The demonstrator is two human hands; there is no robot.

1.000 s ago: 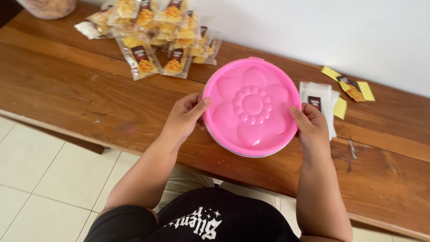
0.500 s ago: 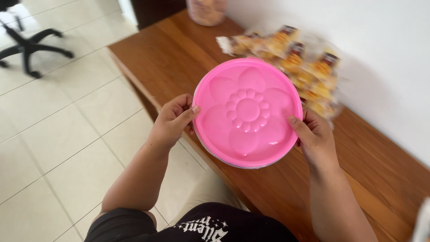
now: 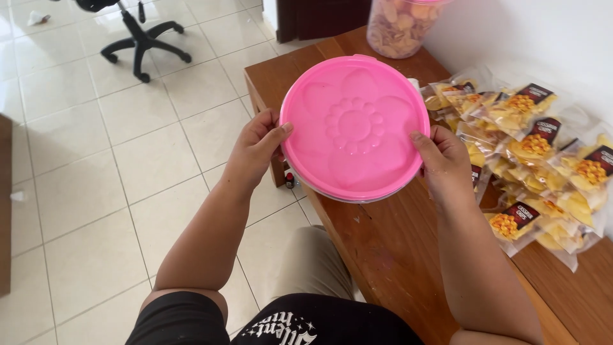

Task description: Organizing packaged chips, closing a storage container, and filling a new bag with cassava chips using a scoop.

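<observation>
Swung further left since a moment ago, pink flower-embossed container [image 3: 354, 126] now hangs over the wooden bench's [image 3: 383, 249] end. Left hand [image 3: 255, 150] and right hand [image 3: 444, 160] each clamp its rim, thumbs on the lid. Beyond: sealed snack packets [image 3: 530, 153], clear snack jar [image 3: 399, 25], office chair base [image 3: 143, 38].

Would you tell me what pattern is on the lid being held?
The pink lid has a raised flower pattern, clearest in the head view.

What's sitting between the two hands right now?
In the head view, only the round pink lid with a moulded flower spans the gap: the left hand grips its left rim, the right hand its right rim.
</observation>
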